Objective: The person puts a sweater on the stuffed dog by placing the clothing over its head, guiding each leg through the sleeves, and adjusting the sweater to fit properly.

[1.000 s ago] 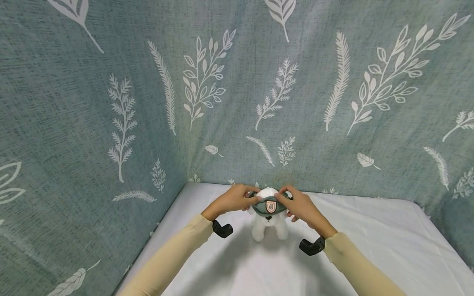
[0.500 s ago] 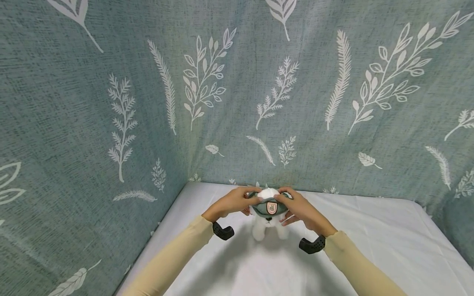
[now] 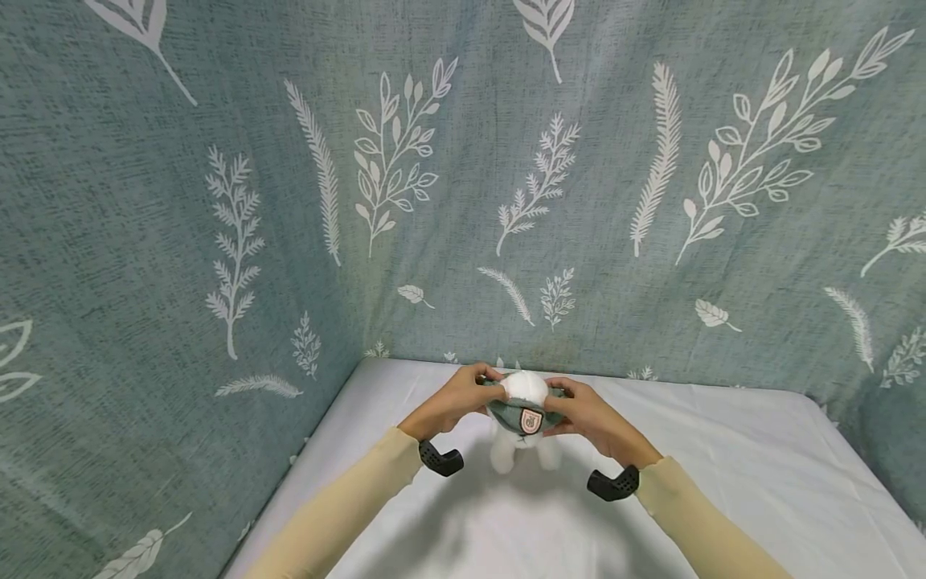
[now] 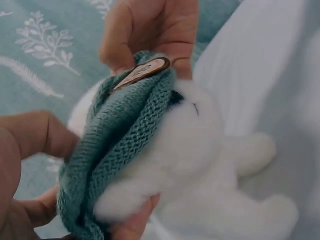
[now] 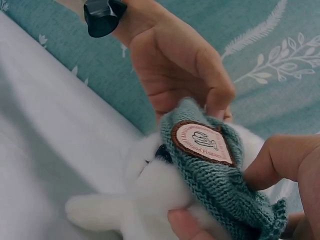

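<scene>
A white plush dog (image 3: 502,454) stands on the white-covered table, facing me. Around its head sits a green knitted band (image 4: 100,155) with a shield-shaped patch (image 5: 202,142) at the front. White plush crown shows above the band, and the eyes are covered; the dark nose peeks out below it in both wrist views. My left hand (image 3: 459,398) pinches the band's edge on the left, thumb in front. On the opposite side my right hand (image 3: 589,416) grips the other edge, fingers partly hidden behind it. In each wrist view a fingertip touches the white plush below the band.
A white cloth (image 3: 709,450) covers the table. Grey-green fabric walls (image 3: 434,241) with white leaf prints rise behind and to the left, close behind the dog. Black wrist-worn devices (image 3: 441,458) sit on both wrists.
The band and its patch have slid lower on the dog's head, so more white crown shows above. My right hand has come down a little with it; both hands keep their hold.
</scene>
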